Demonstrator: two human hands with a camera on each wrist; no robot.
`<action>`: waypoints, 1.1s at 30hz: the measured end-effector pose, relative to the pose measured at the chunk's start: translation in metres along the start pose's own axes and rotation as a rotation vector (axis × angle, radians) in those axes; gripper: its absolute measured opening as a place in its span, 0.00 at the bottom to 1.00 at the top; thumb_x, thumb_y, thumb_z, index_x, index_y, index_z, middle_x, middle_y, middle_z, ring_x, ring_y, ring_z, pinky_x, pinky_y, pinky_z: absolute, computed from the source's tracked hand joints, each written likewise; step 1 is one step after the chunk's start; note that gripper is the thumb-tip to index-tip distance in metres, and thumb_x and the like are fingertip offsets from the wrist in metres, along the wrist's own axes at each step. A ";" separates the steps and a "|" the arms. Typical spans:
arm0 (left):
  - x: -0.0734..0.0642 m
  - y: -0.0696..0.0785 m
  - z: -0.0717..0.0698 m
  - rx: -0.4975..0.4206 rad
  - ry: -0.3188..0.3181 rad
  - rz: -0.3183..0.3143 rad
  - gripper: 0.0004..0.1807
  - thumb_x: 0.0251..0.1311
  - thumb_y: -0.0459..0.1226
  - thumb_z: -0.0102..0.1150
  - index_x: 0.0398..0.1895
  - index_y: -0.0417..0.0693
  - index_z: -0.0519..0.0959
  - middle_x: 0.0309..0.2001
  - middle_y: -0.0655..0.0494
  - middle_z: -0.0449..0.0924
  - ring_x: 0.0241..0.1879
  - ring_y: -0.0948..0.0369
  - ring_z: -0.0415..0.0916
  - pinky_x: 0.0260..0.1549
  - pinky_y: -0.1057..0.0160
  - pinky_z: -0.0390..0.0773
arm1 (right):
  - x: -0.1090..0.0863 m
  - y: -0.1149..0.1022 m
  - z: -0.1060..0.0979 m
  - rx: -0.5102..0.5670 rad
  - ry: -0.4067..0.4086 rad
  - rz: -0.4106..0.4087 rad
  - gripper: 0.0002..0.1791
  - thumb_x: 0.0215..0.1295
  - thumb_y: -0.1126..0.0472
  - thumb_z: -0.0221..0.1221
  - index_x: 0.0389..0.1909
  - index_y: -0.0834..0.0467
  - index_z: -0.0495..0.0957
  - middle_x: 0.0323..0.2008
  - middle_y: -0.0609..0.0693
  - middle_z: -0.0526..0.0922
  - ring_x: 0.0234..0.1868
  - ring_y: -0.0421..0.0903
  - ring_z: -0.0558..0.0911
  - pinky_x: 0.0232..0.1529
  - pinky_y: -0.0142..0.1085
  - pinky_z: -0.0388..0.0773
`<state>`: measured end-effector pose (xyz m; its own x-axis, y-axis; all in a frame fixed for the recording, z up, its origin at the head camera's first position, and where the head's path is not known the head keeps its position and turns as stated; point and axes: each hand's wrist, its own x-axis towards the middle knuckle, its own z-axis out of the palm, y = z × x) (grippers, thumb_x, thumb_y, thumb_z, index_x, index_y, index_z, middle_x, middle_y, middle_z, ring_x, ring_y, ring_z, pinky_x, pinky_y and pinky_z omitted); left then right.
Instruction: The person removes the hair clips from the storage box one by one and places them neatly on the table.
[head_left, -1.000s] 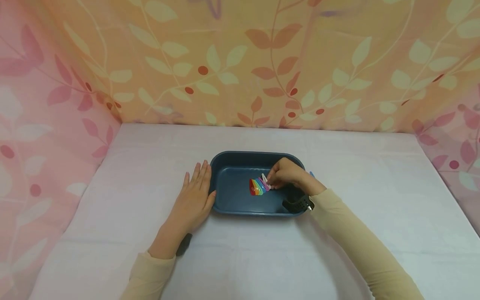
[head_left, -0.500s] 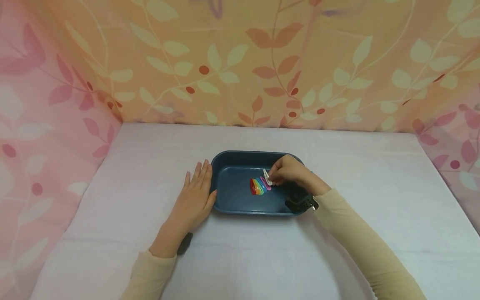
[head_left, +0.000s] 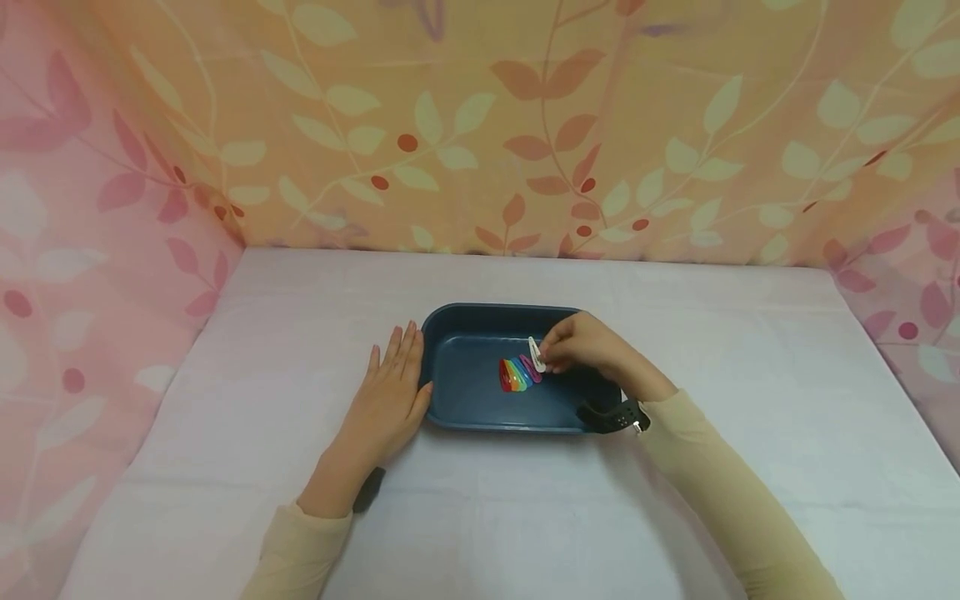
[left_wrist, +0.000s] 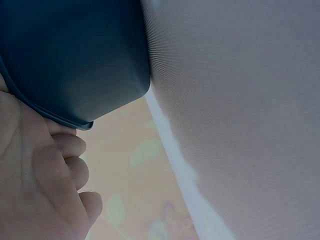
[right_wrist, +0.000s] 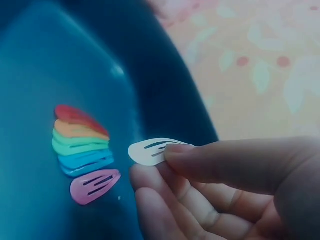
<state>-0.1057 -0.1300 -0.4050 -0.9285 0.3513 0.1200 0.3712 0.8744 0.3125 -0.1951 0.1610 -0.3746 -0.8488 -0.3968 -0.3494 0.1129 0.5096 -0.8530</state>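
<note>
My right hand point(head_left: 588, 343) pinches a white snap hair clip point(right_wrist: 146, 151) between thumb and fingers, over the right part of a dark blue tray point(head_left: 510, 429). In the right wrist view, several clips lie overlapping in a row on the tray floor, beside the white one: a red clip point(right_wrist: 80, 117), an orange clip point(right_wrist: 75, 130), a green clip point(right_wrist: 70, 146), a blue clip point(right_wrist: 82, 164) and, at the near end, a pink clip point(right_wrist: 86, 187). Along the tray's left end rests my left hand point(head_left: 386, 408), fingers straight and touching the rim.
A white cloth point(head_left: 480, 517) covers the table under the tray. Leaf-patterned curtains stand behind it, an orange curtain point(head_left: 450, 125) at the back and a pink curtain point(head_left: 82, 333) on the left. A black wrist strap point(head_left: 607, 417) hangs over the tray's front right corner.
My right hand has shifted slightly right, carrying the white clip up and away from the row. Its wrist has also moved right. The left hand holds still against the tray.
</note>
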 end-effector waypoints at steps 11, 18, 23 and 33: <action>0.000 0.000 0.001 -0.002 0.000 0.005 0.37 0.69 0.42 0.43 0.72 0.31 0.44 0.74 0.42 0.37 0.73 0.48 0.33 0.67 0.44 0.38 | -0.020 0.002 -0.010 0.043 -0.004 -0.078 0.10 0.60 0.67 0.60 0.34 0.73 0.81 0.26 0.57 0.83 0.26 0.46 0.82 0.33 0.37 0.82; 0.000 0.000 0.000 0.001 0.003 0.003 0.37 0.69 0.42 0.43 0.72 0.32 0.44 0.74 0.42 0.37 0.73 0.48 0.33 0.67 0.44 0.38 | -0.024 0.004 -0.014 0.067 -0.007 -0.102 0.11 0.59 0.66 0.61 0.34 0.73 0.80 0.26 0.58 0.82 0.27 0.48 0.82 0.34 0.38 0.82; 0.000 0.000 0.000 0.004 0.007 0.004 0.37 0.69 0.42 0.43 0.72 0.32 0.44 0.74 0.41 0.38 0.73 0.47 0.35 0.67 0.44 0.39 | -0.025 0.007 -0.017 0.087 0.007 -0.119 0.10 0.60 0.67 0.61 0.35 0.73 0.80 0.27 0.56 0.83 0.28 0.48 0.82 0.35 0.38 0.81; -0.001 0.001 0.000 0.011 -0.003 -0.005 0.37 0.69 0.42 0.43 0.72 0.32 0.44 0.74 0.42 0.37 0.73 0.50 0.32 0.67 0.45 0.38 | -0.035 0.013 -0.028 0.108 0.061 -0.130 0.11 0.59 0.67 0.61 0.37 0.73 0.80 0.27 0.54 0.84 0.31 0.55 0.84 0.36 0.38 0.81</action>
<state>-0.1048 -0.1297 -0.4048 -0.9302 0.3482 0.1160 0.3670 0.8795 0.3028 -0.1786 0.2030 -0.3630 -0.8894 -0.4050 -0.2120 0.0524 0.3704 -0.9274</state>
